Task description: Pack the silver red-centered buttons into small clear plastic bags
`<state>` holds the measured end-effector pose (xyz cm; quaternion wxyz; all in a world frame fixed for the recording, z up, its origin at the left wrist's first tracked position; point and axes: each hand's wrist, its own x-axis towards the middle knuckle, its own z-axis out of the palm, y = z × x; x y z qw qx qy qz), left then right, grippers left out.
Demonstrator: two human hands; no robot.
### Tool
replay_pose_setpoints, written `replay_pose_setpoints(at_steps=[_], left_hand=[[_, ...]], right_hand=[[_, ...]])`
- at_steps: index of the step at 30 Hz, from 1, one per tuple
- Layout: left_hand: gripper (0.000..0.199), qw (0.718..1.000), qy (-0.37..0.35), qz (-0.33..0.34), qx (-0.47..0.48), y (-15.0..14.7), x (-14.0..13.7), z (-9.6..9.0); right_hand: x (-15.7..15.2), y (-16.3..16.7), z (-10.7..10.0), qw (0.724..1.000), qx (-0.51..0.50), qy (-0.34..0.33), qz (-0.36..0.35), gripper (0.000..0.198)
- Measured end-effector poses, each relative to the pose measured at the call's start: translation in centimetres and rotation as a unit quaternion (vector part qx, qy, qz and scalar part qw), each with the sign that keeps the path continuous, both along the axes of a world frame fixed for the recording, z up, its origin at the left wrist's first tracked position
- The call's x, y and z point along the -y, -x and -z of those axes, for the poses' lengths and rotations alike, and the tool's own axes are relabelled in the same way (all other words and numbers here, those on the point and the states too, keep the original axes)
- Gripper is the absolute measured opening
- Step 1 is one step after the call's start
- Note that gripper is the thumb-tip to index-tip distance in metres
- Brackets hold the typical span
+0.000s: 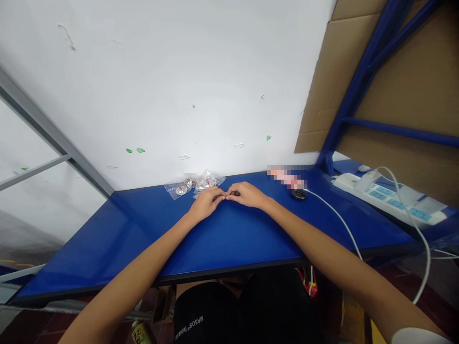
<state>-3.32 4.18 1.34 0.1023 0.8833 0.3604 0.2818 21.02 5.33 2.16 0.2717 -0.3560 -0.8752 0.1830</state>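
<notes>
My left hand (207, 202) and my right hand (245, 195) meet fingertip to fingertip just over the blue table (229, 239). Both pinch closed at one spot, and whatever sits between the fingertips is too small to make out. Right behind my left hand lies a pile of clear plastic bags (206, 180) with round, silvery-white pieces inside that carry red marks. One bagged round piece (181, 190) lies at the left side of the pile, flat on the table.
A white power strip (390, 199) with blue sockets and a plugged-in charger lies at the right. A black oval object (298, 194) rests near a blurred-out pinkish item (287, 177) with a white cable (337, 212). A white wall (201, 86) borders the table's back.
</notes>
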Motion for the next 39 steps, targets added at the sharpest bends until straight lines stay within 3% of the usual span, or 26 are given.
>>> replay_pose_setpoints(at_steps=[6, 15, 32, 35, 39], left_hand=[[0.02, 1.0, 0.023, -0.006, 0.008, -0.3, 0.2, -0.1], [0.014, 0.999, 0.023, -0.026, 0.035, -0.6, 0.3, 0.1], [0.015, 0.993, -0.067, -0.002, -0.093, 0.1, 0.2, -0.2], [0.015, 0.992, -0.078, 0.0, -0.098, 0.2, 0.0, -0.2], [0.016, 0.991, -0.091, -0.004, -0.096, 0.3, 0.1, -0.3]], right_hand=[[0.0, 0.1, 0.1, 1.0, 0.017, -0.016, 0.004, 0.012], [-0.2, 0.7, 0.7, 0.999, -0.023, 0.048, 0.008, 0.006], [-0.3, 0.4, 0.8, 0.996, -0.046, 0.08, -0.005, 0.009], [-0.4, 0.4, 0.9, 0.997, -0.046, 0.059, -0.011, 0.012], [-0.4, 0.3, 1.2, 0.999, -0.033, -0.019, -0.005, 0.016]])
